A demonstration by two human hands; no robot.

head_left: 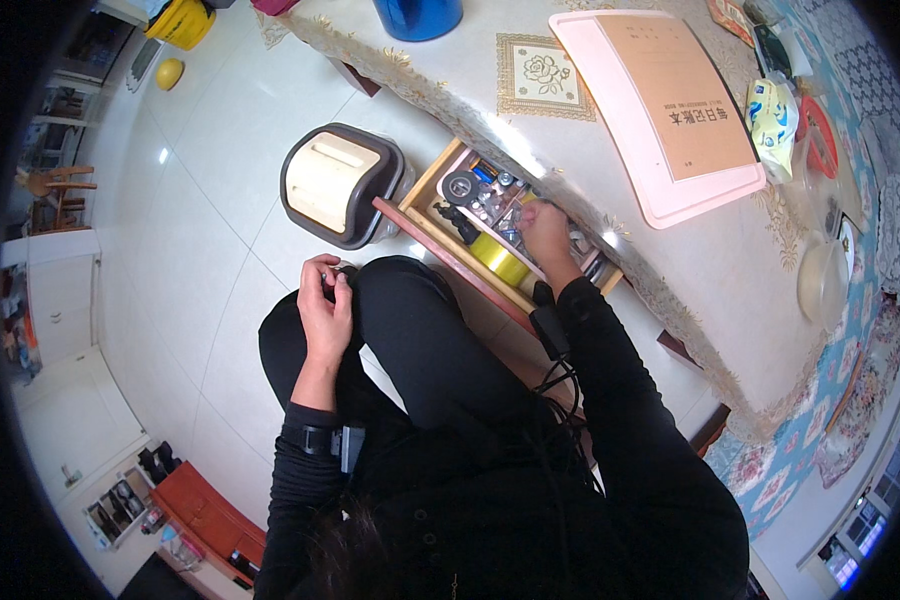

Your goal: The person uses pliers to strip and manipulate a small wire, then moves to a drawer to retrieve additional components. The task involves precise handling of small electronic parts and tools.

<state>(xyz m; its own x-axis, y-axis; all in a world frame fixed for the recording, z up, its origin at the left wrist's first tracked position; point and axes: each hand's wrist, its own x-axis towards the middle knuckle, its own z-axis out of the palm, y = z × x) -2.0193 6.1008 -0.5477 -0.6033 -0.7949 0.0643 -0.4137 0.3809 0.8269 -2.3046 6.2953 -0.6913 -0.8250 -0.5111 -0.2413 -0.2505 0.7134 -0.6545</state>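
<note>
An open wooden drawer [438, 243] juts out from under the table, crowded with small things. My right hand [545, 232] is inside it, fingers closed and pointing down among the clutter; what they hold, if anything, is hidden. Beside that hand lie a roll of yellow tape [500, 258], a dark round roll [461, 188] and several small batteries [485, 170]. Over my left knee, my left hand [324, 305] is closed with its fingers curled. Something dark shows by its fingertips, too small to name.
A cream-lidded bin [332, 180] stands on the tiled floor left of the drawer. On the cloth-covered table [500, 60] are a pink board [642, 190] with a brown notebook [675, 90], a blue container [418, 15] and a wipes packet [772, 122]. A black cable [560, 385] hangs by my right arm.
</note>
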